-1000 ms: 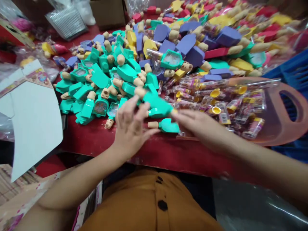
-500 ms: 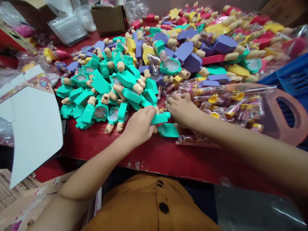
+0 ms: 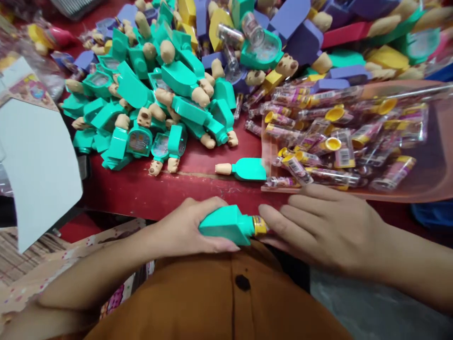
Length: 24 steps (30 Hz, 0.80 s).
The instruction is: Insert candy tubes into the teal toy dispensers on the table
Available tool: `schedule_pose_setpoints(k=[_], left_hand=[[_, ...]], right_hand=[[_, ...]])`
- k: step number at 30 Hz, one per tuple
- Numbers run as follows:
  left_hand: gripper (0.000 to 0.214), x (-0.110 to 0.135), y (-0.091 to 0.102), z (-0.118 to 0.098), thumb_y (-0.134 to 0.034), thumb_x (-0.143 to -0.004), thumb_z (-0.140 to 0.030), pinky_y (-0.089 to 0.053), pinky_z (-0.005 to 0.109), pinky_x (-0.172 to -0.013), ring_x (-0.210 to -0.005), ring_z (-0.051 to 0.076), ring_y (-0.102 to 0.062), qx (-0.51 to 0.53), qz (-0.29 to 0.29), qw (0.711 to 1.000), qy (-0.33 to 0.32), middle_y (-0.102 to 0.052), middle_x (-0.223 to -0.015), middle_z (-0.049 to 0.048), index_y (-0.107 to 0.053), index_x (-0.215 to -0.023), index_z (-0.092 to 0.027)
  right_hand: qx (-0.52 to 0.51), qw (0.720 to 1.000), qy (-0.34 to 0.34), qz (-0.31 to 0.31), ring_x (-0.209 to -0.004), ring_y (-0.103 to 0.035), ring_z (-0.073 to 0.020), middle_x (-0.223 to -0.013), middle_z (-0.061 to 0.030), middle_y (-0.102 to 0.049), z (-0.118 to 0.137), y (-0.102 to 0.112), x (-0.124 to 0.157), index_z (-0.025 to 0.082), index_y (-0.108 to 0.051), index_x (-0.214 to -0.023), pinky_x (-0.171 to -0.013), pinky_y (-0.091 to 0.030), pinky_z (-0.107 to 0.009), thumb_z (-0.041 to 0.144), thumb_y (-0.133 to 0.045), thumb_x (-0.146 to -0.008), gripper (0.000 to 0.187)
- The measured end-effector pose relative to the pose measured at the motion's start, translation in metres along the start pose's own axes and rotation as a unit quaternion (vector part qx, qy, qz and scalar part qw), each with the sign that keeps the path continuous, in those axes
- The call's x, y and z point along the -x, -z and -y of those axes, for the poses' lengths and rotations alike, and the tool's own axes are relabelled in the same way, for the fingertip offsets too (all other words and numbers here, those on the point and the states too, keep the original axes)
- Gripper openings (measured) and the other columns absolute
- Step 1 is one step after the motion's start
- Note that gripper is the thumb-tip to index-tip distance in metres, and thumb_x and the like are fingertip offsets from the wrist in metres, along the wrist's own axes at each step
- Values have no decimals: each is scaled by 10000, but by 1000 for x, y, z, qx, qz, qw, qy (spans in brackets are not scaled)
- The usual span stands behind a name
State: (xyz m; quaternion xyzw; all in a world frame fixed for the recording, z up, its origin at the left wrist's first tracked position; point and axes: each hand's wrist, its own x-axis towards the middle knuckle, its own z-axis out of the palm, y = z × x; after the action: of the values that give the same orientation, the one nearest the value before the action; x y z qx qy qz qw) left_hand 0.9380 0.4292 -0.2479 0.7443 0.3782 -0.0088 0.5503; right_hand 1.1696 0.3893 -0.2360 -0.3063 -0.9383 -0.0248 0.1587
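Observation:
My left hand (image 3: pixel 193 224) is closed around a teal plastic toy piece (image 3: pixel 224 223) just above my lap, its narrow neck pointing right. With thumb and fingers, my right hand (image 3: pixel 329 226) pinches a small clear tube with a yellow end (image 3: pixel 260 225), which meets the toy's neck. Most of the tube is hidden by my fingers. Beyond my hands lies a single teal toy piece with a tan figure end (image 3: pixel 249 169), on the red table beside a pinkish tray. Similar tubes with yellow caps (image 3: pixel 332 144) fill the tray.
A heap of teal toy pieces (image 3: pixel 145 94) covers the table's left middle. Purple, yellow and red ones (image 3: pixel 290 21) are piled behind. The pinkish tray (image 3: pixel 437 165) stands at the right. A white card (image 3: pixel 42 156) is at the left, by the red table edge (image 3: pixel 116 203).
My left hand has brought the teal toy piece back towards my body. My right hand has left the tray area and now holds a tube at the toy's neck. The view has tilted down.

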Motion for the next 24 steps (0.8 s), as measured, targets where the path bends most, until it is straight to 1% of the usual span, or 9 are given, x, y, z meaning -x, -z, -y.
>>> schedule_pose_setpoints(k=[6, 8, 11, 12, 13, 16, 18, 20, 24], left_hand=[[206, 28, -24, 5, -572, -768, -364, -381, 210, -502, -582, 119, -569, -204, 1, 968, -147, -616, -689, -18, -545, -855, -180], [158, 35, -28, 7, -526, -795, -325, -386, 222, -508, -597, 123, -572, -241, 1, 956, -167, -619, -716, -13, -524, -856, -179], [128, 37, -27, 6, -501, -809, -293, -396, 237, -518, -610, 134, -578, -307, -13, 941, -141, -615, -741, -17, -512, -886, -191], [127, 35, -25, 5, -507, -805, -285, -396, 242, -517, -616, 141, -583, -330, -15, 935, -127, -615, -748, -21, -513, -898, -200], [133, 34, -22, 4, -518, -799, -285, -396, 244, -515, -624, 146, -588, -345, -13, 932, -112, -617, -757, -27, -514, -908, -210], [161, 30, -11, 5, -534, -800, -341, -397, 230, -513, -642, 135, -598, -332, -30, 938, -91, -624, -754, -51, -516, -914, -229], [191, 27, -8, 9, -501, -821, -373, -404, 229, -527, -656, 131, -599, -340, -54, 929, -135, -636, -770, -42, -516, -934, -220], [180, 25, -9, 15, -437, -852, -336, -403, 243, -532, -642, 131, -589, -385, -94, 894, -210, -648, -804, -18, -516, -942, -202], [142, 20, -12, 21, -397, -848, -194, -367, 272, -490, -551, 128, -534, -475, -166, 825, -255, -643, -809, -19, -514, -927, -214]], right_hand=[[-284, 943, -123, 124, -518, -371, -133, -591, -5, -477, 39, -1, 10, 156, -546, -746, -519, -244, -294, 286, -396, -920, 264], [-494, 805, -254, 207, -502, -366, -111, -582, 2, -462, 47, -10, 12, 153, -535, -728, -485, -251, -263, 365, -401, -903, 305], [-729, 458, -409, 302, -394, -220, -89, -429, 53, -276, 46, -27, 10, 149, -518, -716, -387, -170, -235, 572, -388, -820, 454], [-751, 405, -417, 314, -381, -187, -88, -408, 63, -234, 43, -30, 9, 148, -521, -721, -377, -151, -234, 608, -373, -800, 490], [-741, 421, -415, 317, -386, -206, -91, -412, 56, -259, 39, -32, 6, 144, -533, -740, -384, -167, -232, 608, -375, -795, 493], [-534, 724, -367, 237, -531, -388, -126, -575, -26, -464, 34, -28, 0, 144, -576, -775, -483, -265, -247, 505, -451, -815, 384], [-372, 853, -327, 166, -602, -418, -151, -630, -48, -498, 36, -23, -1, 155, -584, -757, -530, -271, -269, 457, -470, -827, 331], [-396, 833, -337, 188, -562, -398, -143, -588, -37, -471, 41, -22, -2, 158, -556, -715, -509, -259, -267, 484, -427, -847, 375], [-678, 525, -403, 320, -394, -249, -104, -442, 44, -295, 42, -29, -1, 172, -484, -773, -391, -225, -229, 622, -227, -855, 525]])
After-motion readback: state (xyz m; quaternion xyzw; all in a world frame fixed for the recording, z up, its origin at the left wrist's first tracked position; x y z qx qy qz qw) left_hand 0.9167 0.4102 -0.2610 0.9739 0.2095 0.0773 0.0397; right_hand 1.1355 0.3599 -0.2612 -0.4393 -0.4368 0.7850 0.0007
